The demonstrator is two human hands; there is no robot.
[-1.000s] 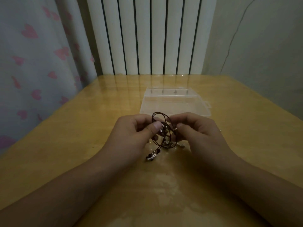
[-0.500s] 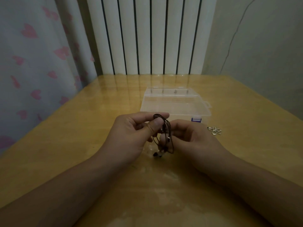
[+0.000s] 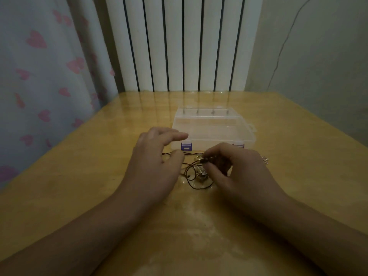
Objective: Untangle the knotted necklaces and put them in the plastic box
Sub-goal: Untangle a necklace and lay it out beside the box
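Observation:
A tangle of dark cord necklaces with small metal pendants lies on the wooden table between my hands. My right hand pinches the top of the tangle between thumb and forefinger. My left hand hovers to the left of it with fingers spread and relaxed; a cord strand runs under its fingertips, and whether it touches the strand I cannot tell. The clear plastic box with purple latches sits shut just behind the hands.
A small silver pendant lies on the table to the right of my right hand. A white radiator stands behind the table, a heart-patterned curtain hangs at the left, and a grey wall is at the right.
The necklaces have come down from the air onto the table. My left hand has let go and opened, moving left. A cord now stretches out to the left.

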